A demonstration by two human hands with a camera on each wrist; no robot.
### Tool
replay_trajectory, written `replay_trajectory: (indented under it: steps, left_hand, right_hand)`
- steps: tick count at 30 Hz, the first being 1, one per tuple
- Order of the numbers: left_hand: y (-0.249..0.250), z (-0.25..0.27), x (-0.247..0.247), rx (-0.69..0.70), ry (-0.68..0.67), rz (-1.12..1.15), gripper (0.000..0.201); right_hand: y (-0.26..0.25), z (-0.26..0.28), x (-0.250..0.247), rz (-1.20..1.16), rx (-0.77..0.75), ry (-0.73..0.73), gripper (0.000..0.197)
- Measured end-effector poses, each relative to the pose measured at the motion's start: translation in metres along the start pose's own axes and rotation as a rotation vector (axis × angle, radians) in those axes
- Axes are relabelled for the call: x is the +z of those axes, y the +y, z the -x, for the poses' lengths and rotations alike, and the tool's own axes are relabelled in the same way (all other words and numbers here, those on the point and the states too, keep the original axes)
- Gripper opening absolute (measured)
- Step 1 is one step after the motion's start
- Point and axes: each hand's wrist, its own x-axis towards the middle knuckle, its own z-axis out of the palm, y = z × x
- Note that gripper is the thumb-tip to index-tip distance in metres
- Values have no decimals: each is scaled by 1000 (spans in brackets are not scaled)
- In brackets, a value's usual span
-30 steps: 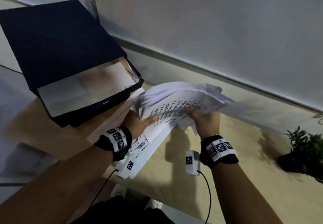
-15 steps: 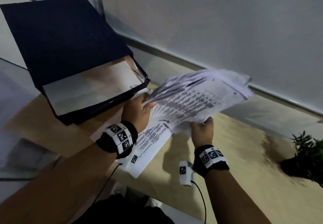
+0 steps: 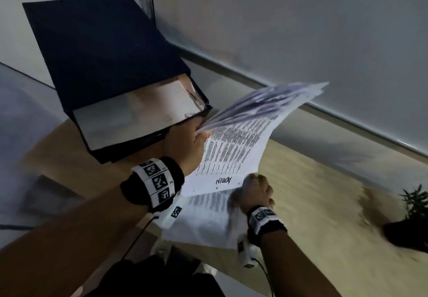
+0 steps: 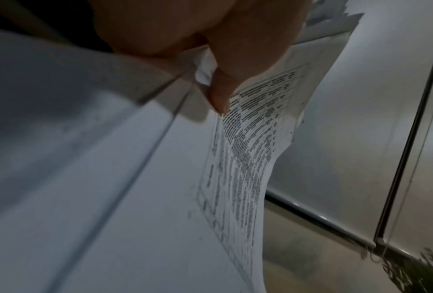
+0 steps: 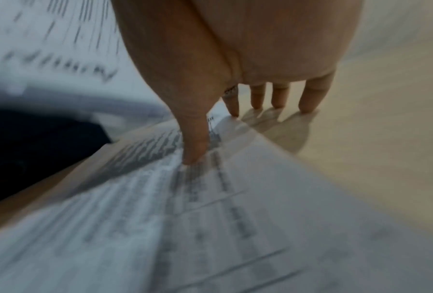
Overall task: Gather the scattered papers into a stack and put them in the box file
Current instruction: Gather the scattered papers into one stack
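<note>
Since the frame a second ago, right hand (image 3: 253,192) has let go of the lifted bundle and dropped to the desk; left hand (image 3: 187,142) alone now carries the bundle, raised higher and tilted up toward the wall.

Left hand: thumb and fingers curled round one edge of the sheaf of white printed sheets (image 3: 240,139), a pinch grip, confirmed in the left wrist view where the thumb (image 4: 219,93) clamps the printed table page. Sheaf fans out up and right from the grip; far corners blurred. Bottom sheet bears a handwritten word, upside down from the head view.

Right hand: fingers extended, tips down, thumb (image 5: 194,142) pressing on the loose white printed page (image 3: 208,218) lying flat on the pale wooden desk (image 3: 312,215). No curl round it that I can see; reads as open, pressing.

Dark navy box file (image 3: 104,64) lies open on the desk to the left and beyond the left hand, its pale inner tray facing the person. Its long axis runs away toward the upper left. Left hand is the nearer; its knuckles sit just beside the file's near right corner.

Judgement: loose page must join the sheaf first, then the sheaf goes left into the tray.

Small potted green plant (image 3: 410,218) at far right, well apart.
</note>
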Motion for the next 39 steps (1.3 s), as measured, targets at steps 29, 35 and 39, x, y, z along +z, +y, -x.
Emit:
replay_trajectory:
  steps: [29,35,39]
  left_hand:
    - [-130,23,45,-680,-324,25,62]
    - [-135,19,46,-725,-326,2,68]
    - [-141,19,42,-739,-333,-6,72]
  right_hand:
    - [5,28,-11,-431,346,14,42]
    - [7,23,-19,-504,333,8,49]
    - [0,26,-17,-546,365,-1,51]
